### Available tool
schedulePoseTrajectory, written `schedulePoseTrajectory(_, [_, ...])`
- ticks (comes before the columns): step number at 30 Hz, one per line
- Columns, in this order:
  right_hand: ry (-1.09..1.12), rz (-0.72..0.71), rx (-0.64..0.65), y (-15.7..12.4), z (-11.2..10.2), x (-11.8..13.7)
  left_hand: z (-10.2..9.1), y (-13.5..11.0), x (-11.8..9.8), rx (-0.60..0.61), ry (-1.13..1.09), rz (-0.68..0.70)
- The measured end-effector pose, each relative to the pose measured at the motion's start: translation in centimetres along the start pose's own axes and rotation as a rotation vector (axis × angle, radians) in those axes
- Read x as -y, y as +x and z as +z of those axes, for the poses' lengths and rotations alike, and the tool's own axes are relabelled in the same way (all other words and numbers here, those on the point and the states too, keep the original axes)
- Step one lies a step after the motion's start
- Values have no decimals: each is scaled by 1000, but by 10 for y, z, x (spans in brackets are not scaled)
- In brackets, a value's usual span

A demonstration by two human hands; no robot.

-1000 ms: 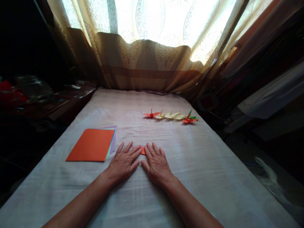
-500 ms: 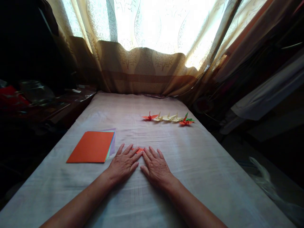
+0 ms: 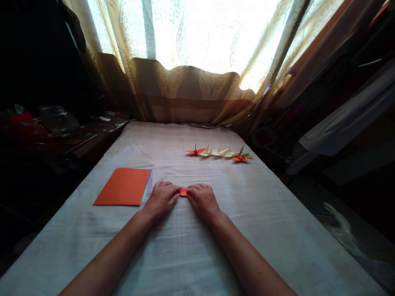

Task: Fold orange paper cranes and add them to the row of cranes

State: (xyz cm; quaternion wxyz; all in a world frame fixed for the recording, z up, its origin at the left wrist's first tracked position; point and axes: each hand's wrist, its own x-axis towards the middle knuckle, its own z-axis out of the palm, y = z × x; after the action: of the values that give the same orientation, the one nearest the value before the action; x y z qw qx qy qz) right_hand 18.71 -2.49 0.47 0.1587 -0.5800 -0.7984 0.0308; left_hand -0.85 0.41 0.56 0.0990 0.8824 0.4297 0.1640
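Observation:
A small piece of folded orange paper (image 3: 183,192) lies between my hands on the cloth-covered surface. My left hand (image 3: 162,199) pinches its left end between thumb and fingers, and my right hand (image 3: 203,200) grips the right end likewise. Only the paper's middle shows; its ends are hidden under my fingers. Left of my left hand sits a stack of square paper (image 3: 121,187), orange on top, with blue, green and lilac edges sticking out on its right side.
Beyond my hands, a row of folded paper cranes (image 3: 218,152) in orange, cream and green stands toward the right edge. A patterned curtain (image 3: 185,88) hangs at the far end. At left, a glass jar (image 3: 58,119) stands on a dark side table (image 3: 101,127).
My hands have gone from lying flat with spread fingers on the paper to curled fingers gripping its two ends. More of the paper's middle now shows. The view has shifted slightly.

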Motion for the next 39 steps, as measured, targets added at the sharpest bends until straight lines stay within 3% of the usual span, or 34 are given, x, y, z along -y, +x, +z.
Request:
schedulePoseTrajectory(3, [-21, -9, -15, 6, -1, -8, 0, 1, -1, -60, -19, -14])
schedulePoseTrajectory(10, [6, 27, -40, 15, 2, -13, 1, -3, -14, -6, -189, 14])
schedulePoseTrajectory(16, [126, -58, -68, 12, 9, -18, 10, 4, -1, -105, -24, 101])
schedulePoseTrajectory(22, [184, -100, -118, 5, 16, -24, 16, 12, 15, -6, 34, 175])
schedulePoseTrajectory(33, [229, -233, -82, -3, 9, -32, 14, 6, 0, -129, 43, 225])
schedulePoseTrajectory(39, [281, -192, -86, -5, 12, -32, 20, 6, 8, -16, -17, 152])
